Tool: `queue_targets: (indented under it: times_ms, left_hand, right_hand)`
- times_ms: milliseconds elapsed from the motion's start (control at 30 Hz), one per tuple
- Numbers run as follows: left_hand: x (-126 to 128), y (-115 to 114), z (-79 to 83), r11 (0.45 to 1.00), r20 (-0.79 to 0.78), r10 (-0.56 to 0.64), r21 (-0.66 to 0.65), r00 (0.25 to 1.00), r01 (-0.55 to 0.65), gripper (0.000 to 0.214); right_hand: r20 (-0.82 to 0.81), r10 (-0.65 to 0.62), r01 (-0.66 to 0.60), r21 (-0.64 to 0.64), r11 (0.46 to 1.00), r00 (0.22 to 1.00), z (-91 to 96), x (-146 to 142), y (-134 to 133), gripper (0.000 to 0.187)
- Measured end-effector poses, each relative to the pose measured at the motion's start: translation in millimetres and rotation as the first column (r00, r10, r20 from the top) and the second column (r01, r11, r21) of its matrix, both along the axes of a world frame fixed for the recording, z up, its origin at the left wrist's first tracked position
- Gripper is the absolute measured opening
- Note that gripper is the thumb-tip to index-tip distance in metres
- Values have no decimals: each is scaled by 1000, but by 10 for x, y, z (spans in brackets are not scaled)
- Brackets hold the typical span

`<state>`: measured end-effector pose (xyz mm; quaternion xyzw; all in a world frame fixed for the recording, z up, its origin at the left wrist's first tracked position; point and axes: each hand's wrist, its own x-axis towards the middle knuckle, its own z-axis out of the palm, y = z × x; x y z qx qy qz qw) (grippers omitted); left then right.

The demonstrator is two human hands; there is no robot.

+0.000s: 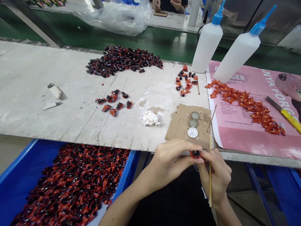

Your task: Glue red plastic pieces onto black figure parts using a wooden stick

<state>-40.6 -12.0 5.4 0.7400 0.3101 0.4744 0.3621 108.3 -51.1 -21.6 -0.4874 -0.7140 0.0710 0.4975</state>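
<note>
My left hand (170, 161) pinches a small black-and-red plastic part (195, 154) between thumb and fingers, just over the table's front edge. Against the part's right side rest the fingertips of my right hand (218, 175). That hand also grips a thin wooden stick (210, 185), which stands nearly upright in the view. Behind my hands lies a piece of brown cardboard (174, 128). On it sit a white, round, shallow cap (192, 132) and two greyish round caps (193, 123). A second thin stick (212, 117) lies at the cardboard's right edge.
Black-and-red parts form a pile (124, 59); orange pieces (249, 103) lie on a pink printed sheet (235, 138). Two white squeeze bottles (208, 47) stand behind. A yellow-handled cutter (290, 121) lies right, crumpled tissue (150, 118) mid-table. A blue bin (30, 153) holds many parts.
</note>
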Motion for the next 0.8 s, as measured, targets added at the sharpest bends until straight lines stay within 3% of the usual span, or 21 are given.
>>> queue_targets:
  times_ms: [267, 567, 667, 800]
  left_hand:
    - [24, 25, -85, 999, 76, -13, 45, 997, 9, 11]
    - [110, -14, -134, 991, 162, 80, 96, 984, -96, 8]
    - [129, -39, -160, 993, 234, 98, 37, 967, -110, 11]
    - [160, -43, -170, 995, 413, 34, -97, 910, 7, 15]
  right_hand:
    - [-16, 37, -38, -32, 999, 999, -2, 35, 10, 12]
    - [-12, 42, -43, -67, 997, 999, 35, 48, 20, 9]
    - [-32, 44, -47, -89, 995, 999, 64, 37, 19, 8]
    - [-41, 50, -54, -102, 993, 998, 131, 48, 19, 3]
